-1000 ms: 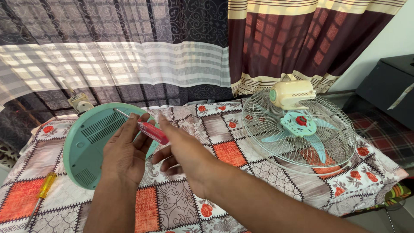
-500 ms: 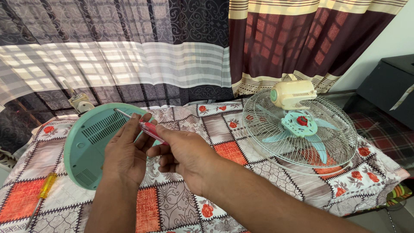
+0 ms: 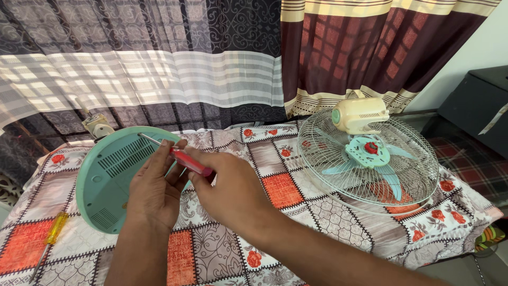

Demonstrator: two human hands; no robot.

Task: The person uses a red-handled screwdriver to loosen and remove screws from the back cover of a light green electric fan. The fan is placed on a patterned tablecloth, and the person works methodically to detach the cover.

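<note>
Over patchwork cloth (image 3: 275,159), both hands (image 3: 153,190) (image 3: 233,190) grip red screwdriver (image 3: 188,160) beside teal base (image 3: 108,180).

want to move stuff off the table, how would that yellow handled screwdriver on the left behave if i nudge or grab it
The yellow-handled screwdriver looks rigid: a thin metal shaft in a hard translucent handle. Its rounded handle lies flat on the patterned tablecloth, so a sideways nudge would probably roll it, though the soft cloth may slow that. It seems slim and light, likely easy to lift one-handed.

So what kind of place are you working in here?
Likely a room in a home, not a workshop: a patchwork floral cloth covers the surface, patterned curtains hang behind, and a taken-apart fan lies there.
</note>
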